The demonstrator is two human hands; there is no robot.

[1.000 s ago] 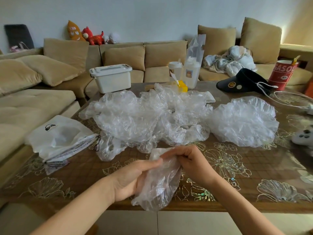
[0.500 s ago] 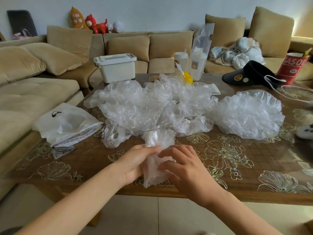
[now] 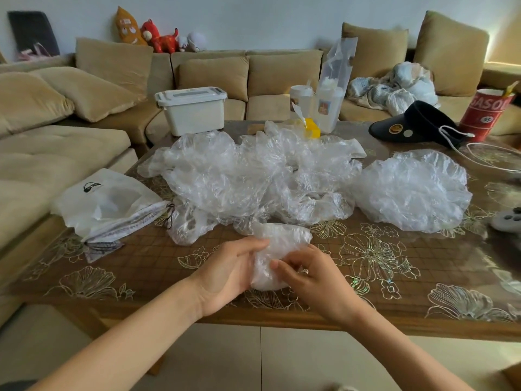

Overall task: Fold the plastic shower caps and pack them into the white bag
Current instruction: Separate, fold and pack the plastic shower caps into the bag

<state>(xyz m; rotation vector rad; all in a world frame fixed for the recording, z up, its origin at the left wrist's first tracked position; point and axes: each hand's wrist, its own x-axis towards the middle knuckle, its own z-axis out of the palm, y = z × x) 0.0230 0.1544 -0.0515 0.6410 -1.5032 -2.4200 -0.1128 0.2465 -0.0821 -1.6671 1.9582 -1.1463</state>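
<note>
- The left hand (image 3: 225, 273) cups the half-folded shower cap (image 3: 277, 249) from its side, and the right hand (image 3: 313, 280) has curled fingers pinching the front. Both grips are closed on that one cap, just above the counter (image 3: 394, 280) near its front edge.
- The film looks slick and springy. If either grip loosens, the bundle will likely puff open and need refolding.
- The loose pile of caps (image 3: 253, 176) lies just beyond the hands. A forward reach could snag it and drag a cap along.
- The white bag (image 3: 112, 204) lies flat at the left, overhanging the counter's edge beside the sofa (image 3: 42, 165). A one-handed push into it may slide it off.
- There is bare counter between the hands and the bag, so the path left is open.
- On the right, a spread cap (image 3: 414, 190) and a controller (image 3: 507, 220) crowd that side.
</note>
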